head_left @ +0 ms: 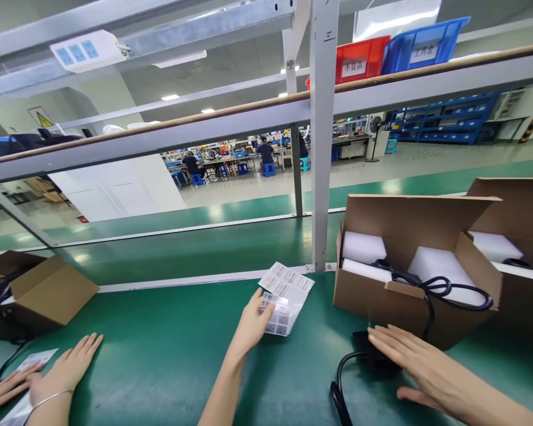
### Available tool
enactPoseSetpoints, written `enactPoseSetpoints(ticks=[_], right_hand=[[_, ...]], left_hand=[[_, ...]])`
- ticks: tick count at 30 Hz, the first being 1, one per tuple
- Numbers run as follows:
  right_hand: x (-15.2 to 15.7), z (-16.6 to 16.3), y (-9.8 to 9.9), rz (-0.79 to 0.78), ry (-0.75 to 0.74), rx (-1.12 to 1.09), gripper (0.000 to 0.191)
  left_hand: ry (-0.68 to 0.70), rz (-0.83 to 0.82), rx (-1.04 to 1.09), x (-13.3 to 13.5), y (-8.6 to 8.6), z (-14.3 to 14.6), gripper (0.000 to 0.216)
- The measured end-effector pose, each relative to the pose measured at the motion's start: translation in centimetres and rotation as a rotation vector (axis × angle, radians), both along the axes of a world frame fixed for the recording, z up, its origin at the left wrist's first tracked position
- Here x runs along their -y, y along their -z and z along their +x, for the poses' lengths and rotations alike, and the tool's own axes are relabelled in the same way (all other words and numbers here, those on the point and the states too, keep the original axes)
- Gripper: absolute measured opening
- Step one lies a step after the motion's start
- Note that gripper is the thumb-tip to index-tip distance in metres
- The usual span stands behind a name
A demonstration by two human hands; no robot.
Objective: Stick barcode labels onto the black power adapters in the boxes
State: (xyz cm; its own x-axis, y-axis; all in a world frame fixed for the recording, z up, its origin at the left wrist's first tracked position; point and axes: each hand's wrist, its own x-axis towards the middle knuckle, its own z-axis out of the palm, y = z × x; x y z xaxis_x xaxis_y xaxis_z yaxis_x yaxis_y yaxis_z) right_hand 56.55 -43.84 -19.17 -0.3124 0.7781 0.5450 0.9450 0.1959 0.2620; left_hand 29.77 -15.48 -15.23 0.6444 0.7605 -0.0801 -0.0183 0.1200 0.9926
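My left hand point(250, 324) reaches forward on the green belt point(169, 349) and pinches the near edge of a white label sheet point(291, 287), which is partly lifted and curled. My right hand point(420, 362) lies flat, fingers spread, on a black power adapter point(363, 344) in front of an open cardboard box point(382, 302). The adapter's black cable point(337, 393) loops toward me. Inside the box are white foam blocks point(439, 266) and a coiled black cord point(444, 288).
A second open box point(526, 216) stands at the right and another point(48, 293) at the left. A co-worker's two hands point(64, 371) rest on the belt at bottom left, by another label sheet point(35, 359). A metal post point(322, 148) rises behind the labels. Red point(359, 59) and blue point(421, 44) bins sit overhead.
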Motion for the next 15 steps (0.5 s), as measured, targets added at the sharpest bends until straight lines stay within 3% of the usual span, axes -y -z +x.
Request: enactPoseSetpoints(ticks=[2, 4, 9, 12, 15], right_hand=[[0.5, 0.8, 0.9, -0.018, -0.006, 0.065, 0.062], [0.9, 0.8, 1.2, -0.011, -0.025, 0.109, 0.061], [1.4, -0.9, 0.2, 0.112, -0.125, 0.131, 0.059], [2.2, -2.1, -0.9, 0.126, -0.150, -0.069, 0.056], [4.0, -2.5, -3.6, 0.134, -0.008, -0.389, 0.048]], left_hand=[[0.054, -0.043, -0.007, 1.8, 0.0, -0.8, 0.058], [0.202, -0.167, -0.023, 4.3, 0.7, -0.2, 0.058], [0.520, -0.428, -0.019, 10.4, 3.4, 4.9, 0.067], [0.557, -0.410, 0.026, 12.2, 4.4, 6.2, 0.062], [0.596, -0.313, 0.072, 12.9, 4.8, 5.3, 0.056]])
